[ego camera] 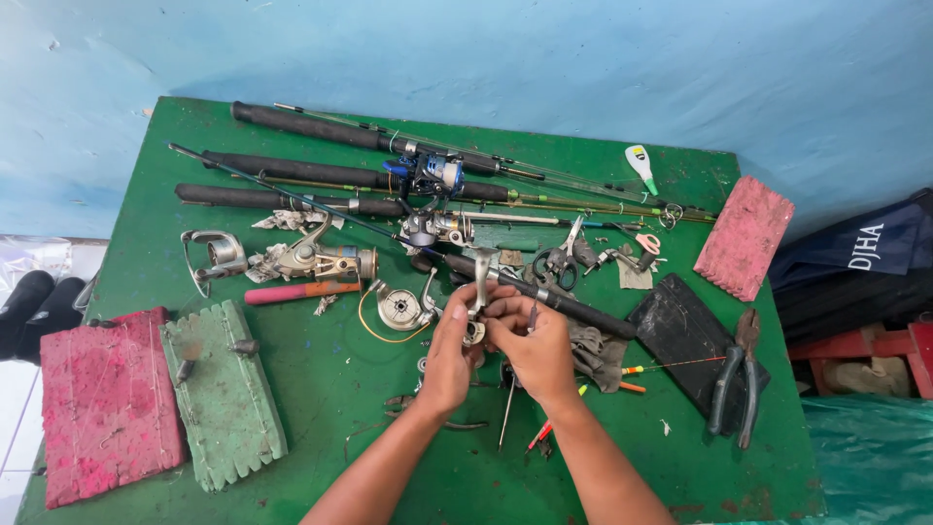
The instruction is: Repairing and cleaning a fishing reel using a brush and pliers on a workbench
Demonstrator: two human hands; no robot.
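Head view, hands: the left hand (449,358) and right hand (535,350) meet over the middle of the green table (321,408), both closed around a small silver spinning-reel part (478,292) whose arm sticks up between the thumbs.
Left hand: fingers curled narrow, cradling the reel part from below.
Right hand: pinched tight on the part's right side; whether it also holds a thin tool I cannot tell.
Where the part is: lifted just above the table, near the black rod handle (573,309).
Doing it well: my judgement is that the left hand should only steady the body while the right does the fine turning, low over the table so small pieces do not drop far.
Around: a loose spool (400,307) with orange line just left; pliers (736,381) well to the right; green foam block (225,394) and red foam block (107,403) at left.
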